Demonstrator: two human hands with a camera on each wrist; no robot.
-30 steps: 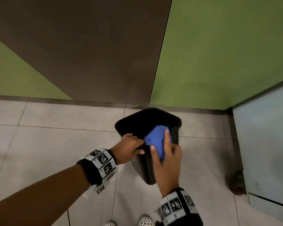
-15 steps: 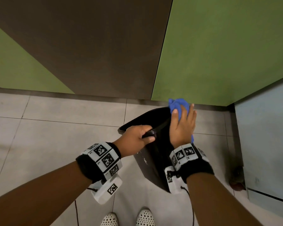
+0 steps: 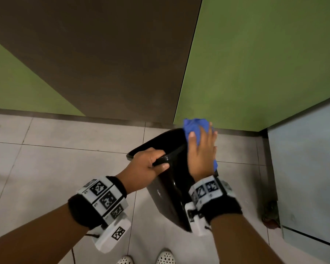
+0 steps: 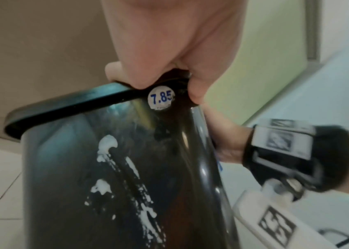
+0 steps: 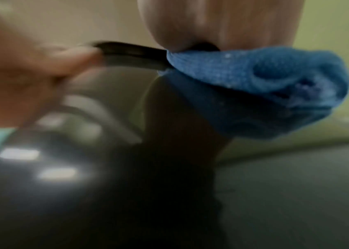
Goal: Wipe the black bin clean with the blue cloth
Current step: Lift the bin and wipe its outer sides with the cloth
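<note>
The black bin (image 3: 166, 189) stands tilted on the tiled floor, its mouth turned away from me. My left hand (image 3: 159, 161) grips the near rim, fingers curled over the edge, next to a round price sticker (image 4: 161, 97). White smears (image 4: 126, 176) streak the bin's outer wall (image 4: 62, 168). My right hand (image 3: 202, 147) lies flat with straight fingers on the blue cloth (image 3: 193, 125), pressing it against the bin's right side up by the rim. In the right wrist view the cloth (image 5: 254, 80) is bunched over the rim's edge under my palm (image 5: 211, 21).
A brown and green panelled wall (image 3: 255, 63) rises just behind the bin. A pale cabinet panel (image 3: 309, 168) stands to the right, with a small dark object (image 3: 271, 216) on the floor at its foot. My white shoes (image 3: 166, 258) are right below the bin.
Over the last second the bin tipped away from me, and my right hand carried the cloth from the near rim up to the far right side. My left hand kept its grip.
</note>
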